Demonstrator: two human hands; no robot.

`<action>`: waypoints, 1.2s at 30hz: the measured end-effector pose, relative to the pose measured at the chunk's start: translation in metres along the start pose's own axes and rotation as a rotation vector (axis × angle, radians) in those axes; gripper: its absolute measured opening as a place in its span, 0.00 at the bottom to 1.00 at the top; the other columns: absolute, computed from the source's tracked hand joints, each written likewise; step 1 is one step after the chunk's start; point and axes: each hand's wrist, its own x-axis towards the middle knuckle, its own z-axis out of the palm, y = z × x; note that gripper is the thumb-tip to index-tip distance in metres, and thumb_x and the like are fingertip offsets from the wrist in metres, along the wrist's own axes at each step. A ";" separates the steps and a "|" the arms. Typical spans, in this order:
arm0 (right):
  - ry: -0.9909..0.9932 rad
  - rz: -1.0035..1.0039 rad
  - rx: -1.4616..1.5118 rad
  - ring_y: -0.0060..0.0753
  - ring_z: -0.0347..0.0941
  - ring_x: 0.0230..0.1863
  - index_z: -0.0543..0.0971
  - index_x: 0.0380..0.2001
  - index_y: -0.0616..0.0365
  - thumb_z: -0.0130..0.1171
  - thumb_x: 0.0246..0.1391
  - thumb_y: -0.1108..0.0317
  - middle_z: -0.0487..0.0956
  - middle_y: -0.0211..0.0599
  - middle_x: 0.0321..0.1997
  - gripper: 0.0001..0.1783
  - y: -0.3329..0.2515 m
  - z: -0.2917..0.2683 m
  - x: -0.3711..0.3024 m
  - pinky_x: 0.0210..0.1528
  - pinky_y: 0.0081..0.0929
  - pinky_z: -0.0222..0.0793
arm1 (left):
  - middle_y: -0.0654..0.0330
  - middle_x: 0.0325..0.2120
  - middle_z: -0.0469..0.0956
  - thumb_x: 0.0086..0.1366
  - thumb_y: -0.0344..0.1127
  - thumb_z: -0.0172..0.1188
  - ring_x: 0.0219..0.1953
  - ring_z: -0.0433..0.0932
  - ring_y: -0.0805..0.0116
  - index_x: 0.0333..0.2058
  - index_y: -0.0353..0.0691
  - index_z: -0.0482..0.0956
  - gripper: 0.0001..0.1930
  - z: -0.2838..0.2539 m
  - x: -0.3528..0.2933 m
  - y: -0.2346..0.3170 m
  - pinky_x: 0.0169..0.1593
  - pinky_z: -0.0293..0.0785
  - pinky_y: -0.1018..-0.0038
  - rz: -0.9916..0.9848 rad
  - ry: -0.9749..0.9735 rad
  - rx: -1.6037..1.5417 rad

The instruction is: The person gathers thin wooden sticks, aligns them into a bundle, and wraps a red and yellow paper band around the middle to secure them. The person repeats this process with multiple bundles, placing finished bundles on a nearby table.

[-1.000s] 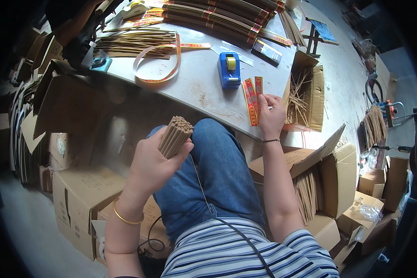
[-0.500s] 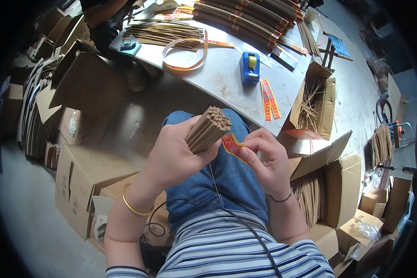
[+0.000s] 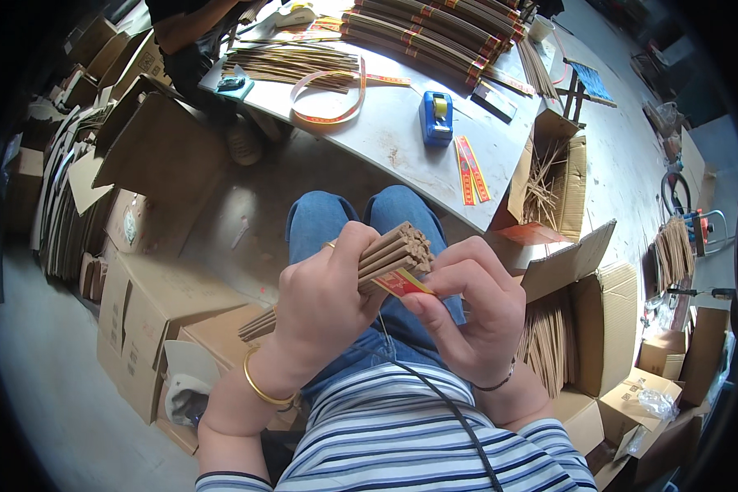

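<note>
My left hand (image 3: 324, 287) is wrapped around a bundle of brown incense sticks (image 3: 395, 251). The bundle slants, its cut ends up to the right and its lower part sticking out behind my wrist. Between thumb and fingers, my right hand (image 3: 472, 305) pinches the end of a red and yellow paper strip (image 3: 404, 283). That strip lies against the underside of the bundle, its other end hidden by my left fingers. Both hands are above my lap.
On the white table (image 3: 377, 152) are a blue tape dispenser (image 3: 436, 121), two loose paper strips (image 3: 471, 170), a curled strip (image 3: 330, 120), loose sticks (image 3: 295, 67) and banded bundles (image 3: 422, 37). A co-worker's arm (image 3: 190, 29) is at the far left. Cardboard boxes (image 3: 611, 324) stand on both sides.
The bundle has tilted over to the right and come down slightly. My right hand has brought the paper strip up against it.
</note>
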 end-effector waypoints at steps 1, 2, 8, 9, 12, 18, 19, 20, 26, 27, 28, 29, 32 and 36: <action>0.024 0.015 -0.013 0.25 0.72 0.29 0.76 0.26 0.61 0.68 0.52 0.68 0.74 0.36 0.29 0.10 -0.001 0.003 0.000 0.31 0.18 0.65 | 0.56 0.25 0.79 0.55 0.36 0.69 0.27 0.81 0.54 0.39 0.42 0.71 0.17 0.000 -0.002 0.001 0.28 0.76 0.67 0.006 0.010 0.025; 0.032 0.003 -0.001 0.24 0.72 0.29 0.75 0.25 0.61 0.69 0.50 0.71 0.74 0.36 0.30 0.10 0.001 0.004 -0.001 0.32 0.19 0.66 | 0.56 0.25 0.79 0.55 0.36 0.69 0.27 0.81 0.55 0.39 0.42 0.71 0.17 0.000 -0.004 0.001 0.27 0.76 0.67 0.015 0.024 0.019; 0.071 0.035 0.062 0.25 0.72 0.30 0.74 0.24 0.60 0.69 0.47 0.74 0.74 0.38 0.32 0.11 -0.002 0.011 -0.005 0.33 0.19 0.67 | 0.57 0.24 0.78 0.54 0.37 0.69 0.25 0.80 0.58 0.37 0.42 0.72 0.16 0.002 -0.009 0.003 0.26 0.75 0.68 0.061 0.100 0.060; 0.073 0.040 0.066 0.25 0.72 0.30 0.74 0.24 0.60 0.69 0.47 0.74 0.74 0.38 0.32 0.11 -0.003 0.012 -0.005 0.33 0.19 0.67 | 0.58 0.24 0.77 0.55 0.37 0.69 0.24 0.80 0.59 0.37 0.42 0.72 0.16 0.002 -0.010 0.004 0.26 0.75 0.68 0.067 0.111 0.072; 0.075 0.048 0.076 0.25 0.72 0.30 0.74 0.23 0.60 0.70 0.47 0.74 0.74 0.38 0.32 0.12 -0.005 0.013 -0.006 0.33 0.20 0.67 | 0.59 0.23 0.77 0.55 0.39 0.69 0.23 0.79 0.61 0.36 0.41 0.73 0.16 0.003 -0.013 0.001 0.26 0.74 0.69 0.093 0.126 0.080; 0.074 0.046 0.086 0.26 0.72 0.28 0.75 0.23 0.60 0.71 0.45 0.73 0.74 0.39 0.32 0.11 -0.005 0.012 -0.007 0.29 0.20 0.68 | 0.59 0.22 0.76 0.62 0.55 0.60 0.22 0.79 0.61 0.37 0.39 0.74 0.22 0.000 -0.012 0.002 0.25 0.74 0.69 0.125 0.097 -0.069; 0.086 0.028 0.082 0.27 0.72 0.26 0.76 0.23 0.60 0.72 0.44 0.74 0.74 0.40 0.32 0.11 -0.004 0.012 -0.006 0.27 0.20 0.69 | 0.59 0.22 0.77 0.64 0.58 0.57 0.22 0.79 0.60 0.37 0.38 0.75 0.24 0.000 -0.013 0.001 0.25 0.74 0.69 0.115 0.094 -0.111; 0.099 0.009 0.078 0.27 0.73 0.24 0.77 0.22 0.60 0.73 0.42 0.74 0.75 0.40 0.32 0.11 -0.003 0.012 -0.005 0.25 0.21 0.70 | 0.58 0.22 0.77 0.65 0.60 0.54 0.22 0.79 0.60 0.36 0.38 0.75 0.25 0.000 -0.013 0.000 0.25 0.73 0.69 0.097 0.087 -0.155; 0.124 0.002 0.136 0.31 0.71 0.26 0.76 0.22 0.58 0.72 0.40 0.75 0.73 0.39 0.30 0.11 -0.001 0.018 -0.011 0.27 0.24 0.68 | 0.56 0.20 0.76 0.71 0.62 0.41 0.21 0.78 0.58 0.30 0.37 0.76 0.31 -0.003 -0.011 0.004 0.24 0.70 0.70 -0.056 0.019 -0.326; 0.101 -0.002 0.130 0.30 0.71 0.28 0.76 0.23 0.59 0.72 0.42 0.73 0.73 0.39 0.31 0.11 0.000 0.018 -0.013 0.28 0.23 0.68 | 0.56 0.19 0.76 0.71 0.61 0.41 0.21 0.77 0.58 0.30 0.37 0.77 0.31 -0.003 -0.011 0.004 0.24 0.70 0.70 -0.064 0.016 -0.328; 0.077 -0.008 0.122 0.28 0.71 0.30 0.75 0.24 0.59 0.71 0.45 0.72 0.73 0.39 0.32 0.11 0.001 0.016 -0.014 0.30 0.22 0.69 | 0.56 0.19 0.75 0.71 0.61 0.40 0.20 0.77 0.58 0.29 0.37 0.77 0.31 -0.003 -0.011 0.005 0.23 0.69 0.70 -0.071 0.013 -0.331; 0.054 -0.013 0.115 0.27 0.72 0.32 0.75 0.24 0.59 0.70 0.48 0.71 0.73 0.39 0.33 0.11 0.001 0.015 -0.015 0.32 0.22 0.69 | 0.56 0.19 0.75 0.71 0.61 0.40 0.20 0.77 0.58 0.29 0.37 0.77 0.31 -0.003 -0.011 0.004 0.23 0.69 0.70 -0.067 0.010 -0.326; 0.043 -0.036 0.109 0.29 0.72 0.32 0.75 0.25 0.59 0.71 0.47 0.70 0.73 0.39 0.33 0.12 0.001 0.013 -0.014 0.32 0.23 0.70 | 0.58 0.18 0.75 0.70 0.64 0.37 0.20 0.75 0.64 0.28 0.35 0.75 0.35 -0.003 -0.010 0.005 0.24 0.67 0.73 -0.087 -0.018 -0.311; 0.058 -0.066 0.100 0.30 0.73 0.32 0.76 0.25 0.59 0.74 0.45 0.68 0.74 0.38 0.32 0.14 0.003 0.011 -0.014 0.32 0.24 0.71 | 0.61 0.18 0.73 0.68 0.72 0.31 0.21 0.72 0.74 0.26 0.31 0.73 0.43 -0.007 -0.007 0.012 0.25 0.65 0.79 -0.160 -0.073 -0.299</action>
